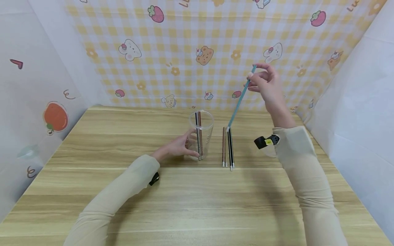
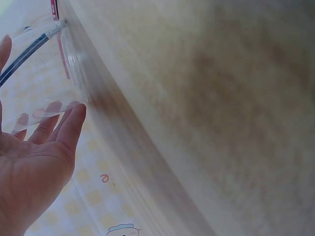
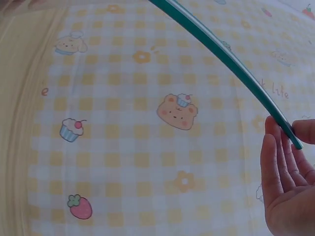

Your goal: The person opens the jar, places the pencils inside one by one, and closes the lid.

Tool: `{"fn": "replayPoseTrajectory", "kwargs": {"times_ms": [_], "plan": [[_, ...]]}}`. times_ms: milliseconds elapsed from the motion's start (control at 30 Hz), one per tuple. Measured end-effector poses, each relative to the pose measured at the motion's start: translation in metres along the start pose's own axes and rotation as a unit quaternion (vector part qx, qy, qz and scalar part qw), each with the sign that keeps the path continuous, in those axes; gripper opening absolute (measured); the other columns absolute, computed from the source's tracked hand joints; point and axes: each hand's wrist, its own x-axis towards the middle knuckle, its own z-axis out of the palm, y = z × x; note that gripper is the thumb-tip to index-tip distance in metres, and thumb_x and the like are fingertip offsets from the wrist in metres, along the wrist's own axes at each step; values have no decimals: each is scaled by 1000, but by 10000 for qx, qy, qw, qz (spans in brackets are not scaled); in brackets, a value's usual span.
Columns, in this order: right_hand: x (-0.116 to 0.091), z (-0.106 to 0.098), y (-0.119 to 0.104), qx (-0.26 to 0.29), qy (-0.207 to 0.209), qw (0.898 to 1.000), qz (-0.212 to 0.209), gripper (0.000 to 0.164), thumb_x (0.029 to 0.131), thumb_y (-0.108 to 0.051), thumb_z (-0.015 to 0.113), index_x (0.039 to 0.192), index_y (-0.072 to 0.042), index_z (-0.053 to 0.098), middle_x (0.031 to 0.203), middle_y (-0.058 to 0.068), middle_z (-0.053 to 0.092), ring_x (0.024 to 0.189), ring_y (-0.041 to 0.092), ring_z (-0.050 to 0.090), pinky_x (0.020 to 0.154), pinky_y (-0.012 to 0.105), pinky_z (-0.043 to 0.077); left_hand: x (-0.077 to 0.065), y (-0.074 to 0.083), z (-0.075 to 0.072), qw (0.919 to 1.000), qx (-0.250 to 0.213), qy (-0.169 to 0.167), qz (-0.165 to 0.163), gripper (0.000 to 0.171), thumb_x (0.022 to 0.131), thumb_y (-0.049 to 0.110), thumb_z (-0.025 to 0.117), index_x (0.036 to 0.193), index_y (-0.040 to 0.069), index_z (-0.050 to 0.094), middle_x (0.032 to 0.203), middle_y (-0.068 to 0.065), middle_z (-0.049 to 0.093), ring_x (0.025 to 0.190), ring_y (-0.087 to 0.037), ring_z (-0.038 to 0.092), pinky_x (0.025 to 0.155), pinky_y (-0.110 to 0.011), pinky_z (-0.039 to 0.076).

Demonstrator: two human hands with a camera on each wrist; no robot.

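Head view: teal pencil [image 1: 241, 99] held aloft above the far part of the bench [image 1: 197, 205], right of centre. Long axis slopes from the upper right, at the grip, down to the lower left; pale end lowest, by the far ends of the loose pencils [image 1: 230, 148]. Whether it touches them, cannot tell. Right hand [image 1: 268, 83] pinches the upper end between thumb and fingers, little gap left; right wrist view shows the thumb on one side, fingertips opposite.

Loose pencils: brown, pale and black, lying on the bench just right of the cup, long axes running near to far, roughly side by side, white ends toward the near side.

Clear cup [image 1: 207, 140] upright, left of these. Left hand [image 1: 178, 146] partly open, curved round its left side, thumb on the near side, fingers behind. Pencils in the cup [image 1: 198, 136], dark and reddish, stand nearly upright, close together.
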Motion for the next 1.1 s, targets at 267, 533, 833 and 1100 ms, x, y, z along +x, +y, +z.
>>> {"fn": "replayPoseTrajectory", "kwargs": {"times_ms": [267,533,833,1100], "plan": [[-1,0,-14,643,160,9974,-295,30,81,-1,61,108,-5,50,78,9,59,60,19,59,59,26,52,0,0,0,9999,-106,-8,-59,85,67,26,77,133,28,22,129,-12,39,116,-31,39,95,-48,30],[-4,5,-22,1136,276,9902,-759,31,80,2,61,108,-5,50,79,12,56,63,23,60,60,28,51,0,2,0,9999,-59,-10,-83,83,69,25,76,132,28,22,129,-13,38,115,-30,39,95,-47,30],[-9,20,-15,1337,359,9829,-1210,29,79,3,62,105,-5,52,79,13,56,66,25,59,63,29,51,-9,19,-3,9998,-155,-53,-68,84,71,19,75,135,18,21,130,-21,36,116,-36,37,94,-50,29],[-13,35,4,982,198,9870,-1254,28,81,4,60,106,-6,51,81,11,57,70,23,59,65,28,51,-1,0,0,9997,93,111,-194,85,65,31,78,131,31,24,126,-12,41,113,-26,42,93,-44,33]]}}
